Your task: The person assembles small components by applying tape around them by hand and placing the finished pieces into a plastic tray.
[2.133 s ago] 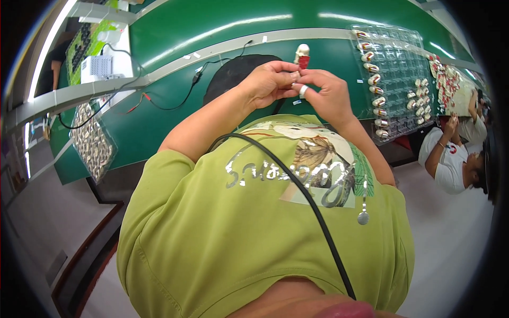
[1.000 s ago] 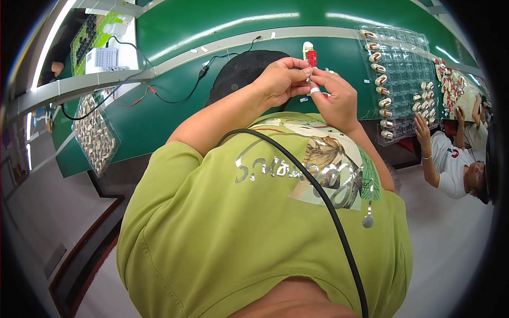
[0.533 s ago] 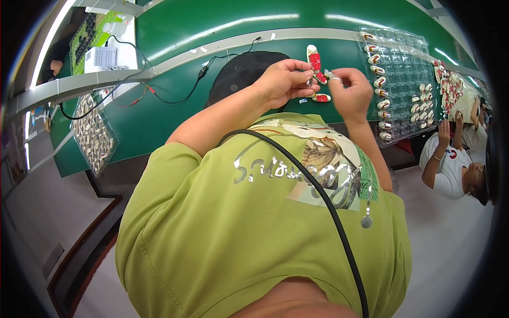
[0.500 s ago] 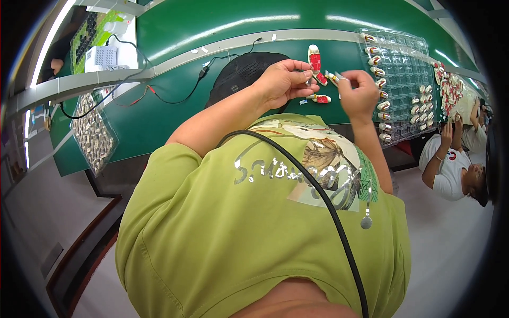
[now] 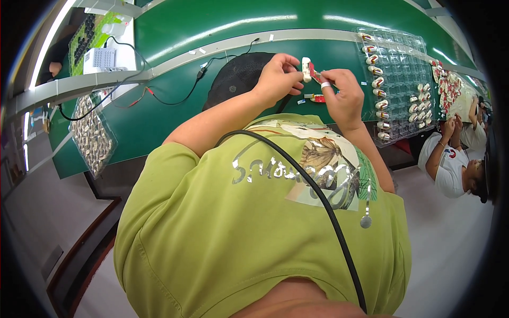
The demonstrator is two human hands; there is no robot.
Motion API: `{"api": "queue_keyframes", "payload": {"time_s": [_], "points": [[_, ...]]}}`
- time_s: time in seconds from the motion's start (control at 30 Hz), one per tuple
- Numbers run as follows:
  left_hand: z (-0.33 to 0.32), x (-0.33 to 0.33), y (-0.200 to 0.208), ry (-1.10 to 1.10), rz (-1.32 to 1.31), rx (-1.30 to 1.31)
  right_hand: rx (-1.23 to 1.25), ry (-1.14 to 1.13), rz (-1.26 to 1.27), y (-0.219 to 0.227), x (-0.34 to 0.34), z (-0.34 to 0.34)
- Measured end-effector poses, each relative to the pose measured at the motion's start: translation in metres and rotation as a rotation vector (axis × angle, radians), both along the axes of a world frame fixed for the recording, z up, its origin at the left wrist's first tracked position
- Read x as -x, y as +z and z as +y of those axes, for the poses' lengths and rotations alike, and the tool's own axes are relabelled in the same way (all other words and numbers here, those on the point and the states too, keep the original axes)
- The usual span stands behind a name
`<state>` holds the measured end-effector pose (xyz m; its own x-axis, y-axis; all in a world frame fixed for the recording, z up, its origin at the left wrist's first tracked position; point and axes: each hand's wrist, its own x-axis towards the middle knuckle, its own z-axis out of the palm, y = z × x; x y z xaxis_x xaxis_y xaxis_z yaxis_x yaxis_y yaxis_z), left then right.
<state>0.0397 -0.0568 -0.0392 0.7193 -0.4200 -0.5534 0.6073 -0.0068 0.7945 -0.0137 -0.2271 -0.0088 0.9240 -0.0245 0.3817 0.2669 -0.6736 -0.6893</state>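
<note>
Above the green workbench, my left hand [image 5: 278, 78] is closed with thumb and fingers on a small elongated white casing [image 5: 306, 70], which is tipped upright. A small red piece [image 5: 313, 73] joins its right side and runs to the fingertips of my right hand [image 5: 344, 98], which pinches it. A white band [image 5: 325, 85] wraps the right thumb. Just below the hands, another red-and-white part [image 5: 318, 98] lies on the bench. How the casing and the red piece are attached is too small to tell.
To the right stands a clear compartment tray [image 5: 400, 69] partly filled with white parts, beside a heap of red-and-white pieces [image 5: 450, 90]. A tray of parts [image 5: 93, 132], a cable [image 5: 183, 98] and a grey-white device [image 5: 99, 57] are at left. A black mesh cap [image 5: 233, 82] borders my left arm. A co-worker [image 5: 450, 164] sits at right.
The white casing with red inside has been lifted off the bench into my left hand and turned. My right hand has moved left, onto the red piece.
</note>
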Motion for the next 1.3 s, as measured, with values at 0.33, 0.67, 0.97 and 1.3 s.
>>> {"api": "queue_keyframes", "payload": {"time_s": [0.33, 0.67, 0.97, 1.3], "points": [[0.004, -0.004, 0.004, -0.344, -0.320, -0.145, -0.689, -0.043, 0.493, -0.003, 0.001, -0.008], [0.016, -0.014, 0.019, -0.373, -0.139, -0.013, 0.095, 0.272, -0.075, 0.005, 0.007, -0.017], [0.014, -0.009, 0.012, -0.288, -0.031, 0.126, -0.065, 0.173, 0.007, 0.005, 0.015, -0.003], [0.020, -0.010, 0.024, -0.219, 0.217, 0.354, 0.148, 0.229, -0.194, 0.004, 0.015, -0.005]]}}
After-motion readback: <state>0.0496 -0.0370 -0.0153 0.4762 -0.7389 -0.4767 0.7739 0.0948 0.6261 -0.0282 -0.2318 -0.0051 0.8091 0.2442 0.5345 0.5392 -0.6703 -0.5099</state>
